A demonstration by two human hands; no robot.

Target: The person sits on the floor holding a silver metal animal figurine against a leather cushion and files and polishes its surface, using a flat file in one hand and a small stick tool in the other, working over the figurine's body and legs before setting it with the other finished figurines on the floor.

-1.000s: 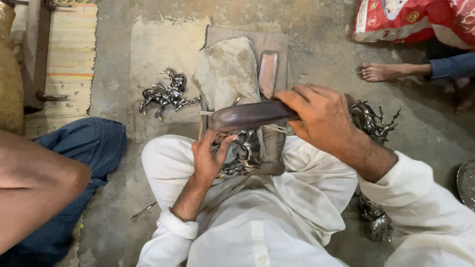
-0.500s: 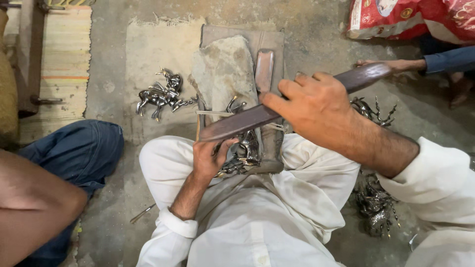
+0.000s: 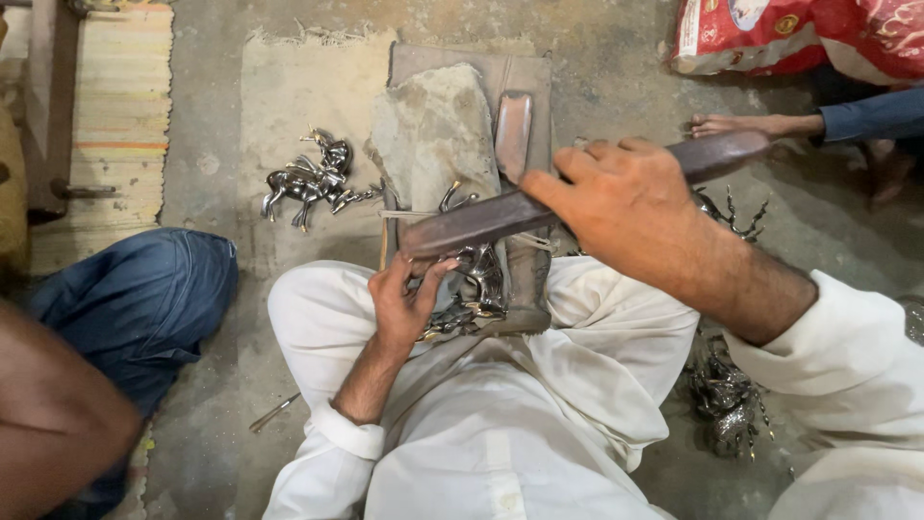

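I sit cross-legged in white clothes on a concrete floor. My right hand (image 3: pixel 626 207) grips a long flat dark metal file (image 3: pixel 481 223) around its middle, held slanting across a wooden work block (image 3: pixel 525 289) between my knees. The file's near tip lies just above my left hand (image 3: pixel 409 303). That hand presses a small shiny metal animal figurine (image 3: pixel 476 279) against the block, its antlers or legs sticking up behind the file.
A finished metal horse-and-rider figurine (image 3: pixel 313 178) lies on a cloth mat to the left. A flat stone (image 3: pixel 433 130) rests on the block's far end. More metal figurines (image 3: pixel 727 395) are piled at my right. Another person's knee in blue (image 3: pixel 135 299) is left, a bare foot (image 3: pixel 746 125) upper right.
My right hand has swung the file from lying nearly level over the block to slanting up to the right, and has slid a little to the right. My left hand stays on the figurine.
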